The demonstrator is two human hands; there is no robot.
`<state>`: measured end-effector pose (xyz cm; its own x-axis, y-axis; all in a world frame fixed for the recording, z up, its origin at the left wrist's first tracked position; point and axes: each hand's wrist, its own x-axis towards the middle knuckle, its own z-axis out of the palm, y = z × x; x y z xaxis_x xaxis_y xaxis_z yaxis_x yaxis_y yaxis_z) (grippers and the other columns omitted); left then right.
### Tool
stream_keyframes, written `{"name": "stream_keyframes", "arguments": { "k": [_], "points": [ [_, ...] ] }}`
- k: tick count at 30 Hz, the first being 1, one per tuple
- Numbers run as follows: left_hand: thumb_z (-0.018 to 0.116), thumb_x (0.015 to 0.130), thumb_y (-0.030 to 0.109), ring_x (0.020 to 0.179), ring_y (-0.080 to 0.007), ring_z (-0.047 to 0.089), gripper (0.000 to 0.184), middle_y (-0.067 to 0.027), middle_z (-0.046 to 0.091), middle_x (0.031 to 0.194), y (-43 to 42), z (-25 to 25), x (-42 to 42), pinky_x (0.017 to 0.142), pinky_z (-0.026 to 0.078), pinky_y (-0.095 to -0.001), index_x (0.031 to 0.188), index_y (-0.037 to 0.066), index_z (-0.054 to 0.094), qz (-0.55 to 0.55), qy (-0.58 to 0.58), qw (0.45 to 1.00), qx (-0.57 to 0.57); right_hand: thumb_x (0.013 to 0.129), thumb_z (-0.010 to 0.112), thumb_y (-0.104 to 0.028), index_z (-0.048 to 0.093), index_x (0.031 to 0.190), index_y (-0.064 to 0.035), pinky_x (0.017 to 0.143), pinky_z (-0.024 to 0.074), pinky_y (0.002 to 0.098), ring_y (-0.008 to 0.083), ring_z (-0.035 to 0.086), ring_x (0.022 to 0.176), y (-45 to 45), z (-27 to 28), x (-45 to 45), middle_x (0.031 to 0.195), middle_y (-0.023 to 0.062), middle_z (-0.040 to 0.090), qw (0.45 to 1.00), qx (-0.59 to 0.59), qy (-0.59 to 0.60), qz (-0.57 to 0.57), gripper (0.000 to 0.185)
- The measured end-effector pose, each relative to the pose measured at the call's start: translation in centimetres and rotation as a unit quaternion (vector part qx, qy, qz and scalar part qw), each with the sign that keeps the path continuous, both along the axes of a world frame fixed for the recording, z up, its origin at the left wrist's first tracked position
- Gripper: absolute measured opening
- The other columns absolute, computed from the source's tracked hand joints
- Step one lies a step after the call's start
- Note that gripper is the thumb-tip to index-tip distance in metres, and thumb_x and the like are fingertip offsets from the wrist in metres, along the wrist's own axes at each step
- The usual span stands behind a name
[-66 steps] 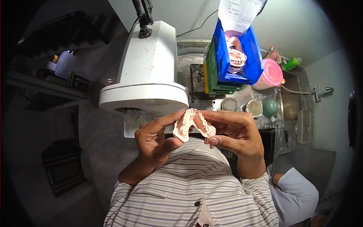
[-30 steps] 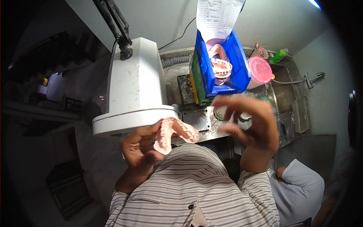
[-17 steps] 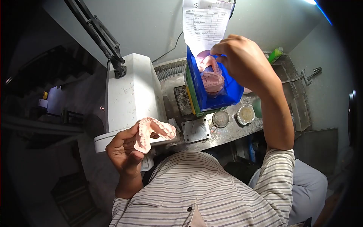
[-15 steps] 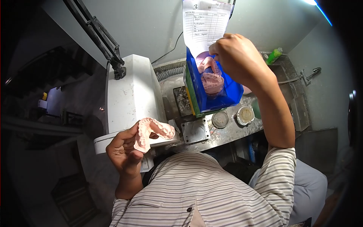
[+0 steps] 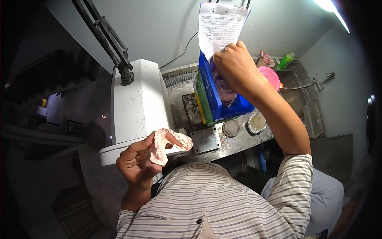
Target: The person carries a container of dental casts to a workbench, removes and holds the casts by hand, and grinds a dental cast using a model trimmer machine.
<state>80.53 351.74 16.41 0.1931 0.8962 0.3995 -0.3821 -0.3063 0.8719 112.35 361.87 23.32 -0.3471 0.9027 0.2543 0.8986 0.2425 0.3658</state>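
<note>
My left hand (image 5: 136,164) is closed on a pink horseshoe-shaped dental cast (image 5: 160,148), gripping one side of it between thumb and fingers, tooth row facing up. My right hand (image 5: 235,63) is over the back of a blue bin (image 5: 216,108), at the lower edge of a written paper slip (image 5: 221,30). Its fingers curl inward and their tips are hidden, so I cannot see what they grip. Inside the bin lies another pink dental cast (image 5: 226,95), partly covered by my right hand and forearm.
The blue bin sits on stacked green and yellow bins. A white machine (image 5: 141,99) stands left, under a black lamp arm (image 5: 105,36). At right are a pink bowl (image 5: 270,77), a green bottle (image 5: 285,61) and a tap (image 5: 320,81). Two round containers and a metal plate (image 5: 205,139) occupy the front.
My right hand has moved down and left over the bin, now covering more of the casts there and uncovering the pink bowl. My left hand still holds its cast, slightly farther right in view.
</note>
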Motion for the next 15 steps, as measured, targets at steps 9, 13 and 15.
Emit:
{"name": "stream_keyframes", "arguments": {
  "k": [9,13,15],
  "points": [
    [0.092,0.08,0.031,0.116,-0.0307,0.07,0.076,-0.0305,0.07,0.118,0.0,0.1,-0.3,0.108,0.05,-0.0447,0.126,-0.02,0.059,-0.022,-0.017,1.0,-0.01,0.071,0.076,-0.012,0.07,0.077,-0.0049,0.081,0.0466,0.0419,0.033,0.07,0.084,-0.8,1.7,1.0,0.076,0.0134,0.071,0.986,0.029,0.162,-0.004,0.011],
    [0.092,0.08,0.031,0.116,-0.031,0.07,0.077,-0.0298,0.071,0.118,0.0,0.2,-0.2,0.108,0.05,-0.0454,0.126,-0.02,0.059,-0.016,-0.018,1.0,0.002,0.072,0.08,-0.01,0.072,0.09,-0.0049,0.086,0.0457,0.0425,0.0315,0.066,0.089,-4.1,2.8,0.8,0.082,0.0101,0.068,0.955,0.099,0.279,0.03,0.021],
    [0.091,0.081,0.038,0.111,-0.0309,0.072,0.077,-0.0297,0.071,0.118,-0.1,0.2,-0.2,0.102,0.055,-0.045,0.124,-0.018,0.06,-0.001,0.011,1.0,-0.006,0.071,0.084,-0.007,0.074,0.097,-0.0061,0.085,0.051,0.0395,0.0286,0.066,0.087,-5.5,2.9,1.0,0.088,0.0077,0.068,0.927,0.17,0.329,0.059,0.028]
  ]
}}
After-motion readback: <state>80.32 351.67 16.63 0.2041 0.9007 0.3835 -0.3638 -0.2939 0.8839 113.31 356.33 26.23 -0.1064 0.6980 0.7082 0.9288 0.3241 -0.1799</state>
